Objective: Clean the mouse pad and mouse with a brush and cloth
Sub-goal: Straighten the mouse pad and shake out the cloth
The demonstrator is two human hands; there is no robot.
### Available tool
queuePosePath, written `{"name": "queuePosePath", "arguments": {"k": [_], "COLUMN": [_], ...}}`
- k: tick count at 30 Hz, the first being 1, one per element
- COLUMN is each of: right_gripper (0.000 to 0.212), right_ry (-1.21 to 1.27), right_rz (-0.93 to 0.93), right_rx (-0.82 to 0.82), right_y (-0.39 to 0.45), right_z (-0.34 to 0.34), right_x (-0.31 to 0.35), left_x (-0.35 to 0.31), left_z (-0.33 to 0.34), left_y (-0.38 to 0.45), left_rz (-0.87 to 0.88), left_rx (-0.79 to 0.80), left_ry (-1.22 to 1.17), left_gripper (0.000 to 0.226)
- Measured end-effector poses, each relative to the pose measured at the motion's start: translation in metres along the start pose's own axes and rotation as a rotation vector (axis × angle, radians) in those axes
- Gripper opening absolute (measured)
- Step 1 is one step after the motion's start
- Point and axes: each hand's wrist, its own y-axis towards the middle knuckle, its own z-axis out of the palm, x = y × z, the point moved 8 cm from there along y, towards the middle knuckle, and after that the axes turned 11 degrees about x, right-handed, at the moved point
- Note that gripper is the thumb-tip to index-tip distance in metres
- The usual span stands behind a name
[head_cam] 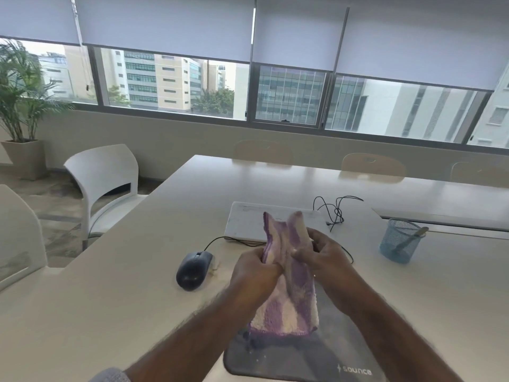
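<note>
Hands, left (pixel 254 268) and right (pixel 323 255), grip the purple-and-cream cloth (pixel 289 285) above the mouse pad (pixel 303 357); wiping seems pending, the mouse (pixel 194 270) left of it apparently untouched.

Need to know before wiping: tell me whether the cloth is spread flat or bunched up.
Bunched: the cloth hangs gathered between left hand and right hand above the mouse pad.

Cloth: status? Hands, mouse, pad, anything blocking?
Left hand and right hand both grip the cloth above the mouse pad. Mouse untouched, on the table left of pad. Nothing blocking.
</note>
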Motion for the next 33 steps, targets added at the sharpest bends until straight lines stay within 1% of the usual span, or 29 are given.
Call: {"name": "queuePosePath", "arguments": {"k": [3,6,9,11,15,18,20,22,25,26,28,30,32,33], "right_gripper": [0.022,0.019,0.021,0.022,0.018,0.016,0.01,0.005,0.007,0.009,0.023,0.035,0.039,0.04], "right_ry": [0.014,0.042,0.094,0.11,0.094,0.01,-0.086,-0.149,-0.198,-0.206,-0.22,-0.249,-0.292,-0.309], "right_rz": [0.09,0.191,0.198,0.166,0.111,0.076,0.077,0.076,0.095,0.12,0.191,0.261,0.306,0.318], "right_rx": [-0.016,0.019,0.038,-0.006,-0.164,-0.275,-0.325,-0.357,-0.371,-0.361,-0.312,-0.257,-0.239,-0.246], "right_y": [-0.004,-0.013,-0.022,-0.028,-0.042,-0.054,-0.064,-0.074,-0.087,-0.09,-0.096,-0.102,-0.109,-0.113], "right_z": [-0.019,-0.035,-0.049,-0.065,-0.099,-0.13,-0.151,-0.171,-0.197,-0.205,-0.221,-0.235,-0.248,-0.253], "right_x": [-0.014,-0.027,-0.03,-0.03,-0.025,-0.021,-0.017,-0.014,-0.015,-0.019,-0.03,-0.042,-0.052,-0.058], "left_x": [-0.005,-0.009,-0.012,-0.013,-0.021,-0.03,-0.034,-0.035,-0.035,-0.034,-0.033,-0.03,-0.027,-0.026], "left_z": [0.011,0.026,0.038,0.052,0.086,0.118,0.141,0.162,0.186,0.193,0.209,0.228,0.245,0.254], "left_y": [0.003,0.007,0.014,0.019,0.025,0.026,0.027,0.03,0.035,0.037,0.041,0.044,0.045,0.044], "left_rz": [0.045,0.061,0.062,0.062,0.071,0.056,0.03,0.019,0.045,0.058,0.084,0.096,0.099,0.114], "left_rx": [-0.012,0.017,0.036,0.065,0.138,0.249,0.33,0.365,0.308,0.281,0.249,0.252,0.26,0.27], "left_ry": [-0.024,-0.074,-0.125,-0.138,-0.096,-0.052,-0.014,0.019,0.059,0.068,0.09,0.125,0.2,0.241], "left_gripper": [0.016,0.017,0.013,0.011,0.009,0.011,0.022,0.032,0.043,0.052,0.071,0.084,0.084,0.079]}}
